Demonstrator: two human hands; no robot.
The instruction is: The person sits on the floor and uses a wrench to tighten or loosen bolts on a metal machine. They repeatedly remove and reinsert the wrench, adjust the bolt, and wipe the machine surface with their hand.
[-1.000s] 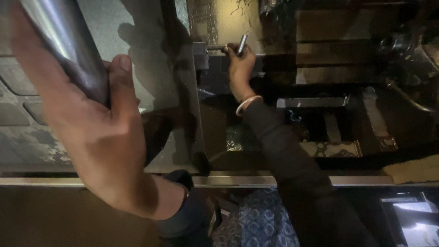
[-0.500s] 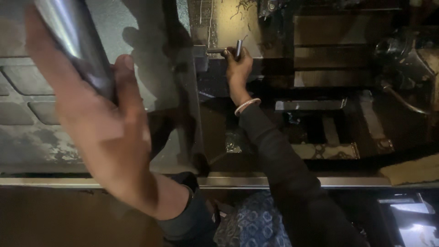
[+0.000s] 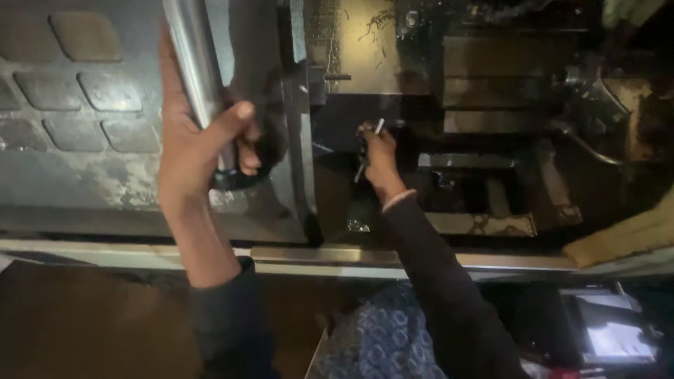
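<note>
My left hand (image 3: 193,140) grips a shiny steel bar handle (image 3: 196,63) that runs up the grey machine door (image 3: 84,140). My right hand (image 3: 379,154) reaches into the dark machine interior and holds a thin metal key-like tool (image 3: 371,144), its upper tip poking out above the fingers. A pale band sits on that wrist, and a dark sleeve covers the arm. The tool's lower end is hidden by my fingers and shadow.
Behind the right hand lie a wet metal plate (image 3: 365,49), dark blocks and slides (image 3: 491,105), and a lever (image 3: 583,133). A steel rail (image 3: 421,256) runs along the machine's front. A small screen (image 3: 618,337) glows at bottom right.
My right hand has come down and toward me with the tool, away from the plate's edge. My left hand has moved rightward along with the bar handle and door.
</note>
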